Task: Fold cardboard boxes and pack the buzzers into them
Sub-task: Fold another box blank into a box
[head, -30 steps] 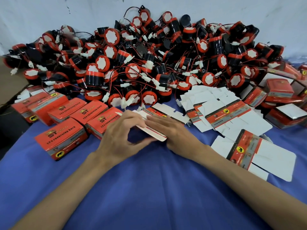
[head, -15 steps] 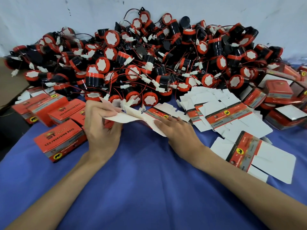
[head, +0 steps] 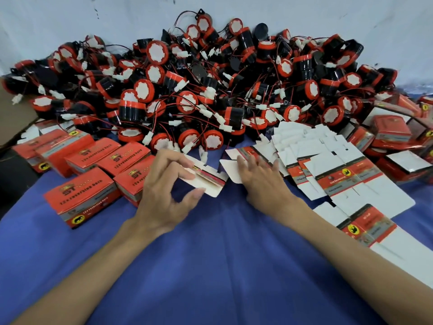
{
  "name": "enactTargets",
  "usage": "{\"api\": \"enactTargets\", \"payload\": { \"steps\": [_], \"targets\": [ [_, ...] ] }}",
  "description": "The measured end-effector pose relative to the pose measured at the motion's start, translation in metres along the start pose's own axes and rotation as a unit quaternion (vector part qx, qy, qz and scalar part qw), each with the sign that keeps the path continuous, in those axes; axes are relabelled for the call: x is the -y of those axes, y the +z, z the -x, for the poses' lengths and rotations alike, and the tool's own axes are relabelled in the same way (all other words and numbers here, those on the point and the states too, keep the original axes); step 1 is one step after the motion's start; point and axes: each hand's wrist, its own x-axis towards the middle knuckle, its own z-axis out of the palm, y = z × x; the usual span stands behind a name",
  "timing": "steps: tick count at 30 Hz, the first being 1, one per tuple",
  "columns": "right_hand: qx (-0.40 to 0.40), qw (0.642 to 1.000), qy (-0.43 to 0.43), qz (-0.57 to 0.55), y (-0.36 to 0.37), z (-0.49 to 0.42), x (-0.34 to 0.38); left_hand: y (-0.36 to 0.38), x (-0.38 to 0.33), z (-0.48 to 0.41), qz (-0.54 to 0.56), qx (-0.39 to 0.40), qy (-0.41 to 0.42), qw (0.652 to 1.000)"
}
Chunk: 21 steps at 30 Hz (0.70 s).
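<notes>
Fingers of our left hand (head: 164,195) pinched a flat carton blank (head: 210,181), not yet opened into a box; our right hand (head: 260,181) lay spread, fingers straight, on a second blank (head: 230,170). Left of the left hand stood a few closed boxes (head: 89,195), which we judged packed. Right of the right hand lay many unfolded blanks (head: 328,165), and beyond both hands the buzzers (head: 210,90) were heaped loose, so most work remained.

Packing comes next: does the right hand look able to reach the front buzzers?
Probably yes: the right hand grips nothing; the front buzzers lie just past it, only flat blanks between.
</notes>
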Motion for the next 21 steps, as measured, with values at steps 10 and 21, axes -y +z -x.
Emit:
{"api": "enactTargets", "payload": {
  "steps": [10,21],
  "targets": [
    [-0.13,0.84,-0.25,-0.463,0.005,0.022,0.023,0.0,-0.008,-0.002,0.067,-0.041,0.061,0.995],
    [-0.213,0.802,-0.175,-0.529,0.009,0.011,0.03,0.011,-0.016,0.0,0.208,0.07,-0.055,0.974]
  ]
}}
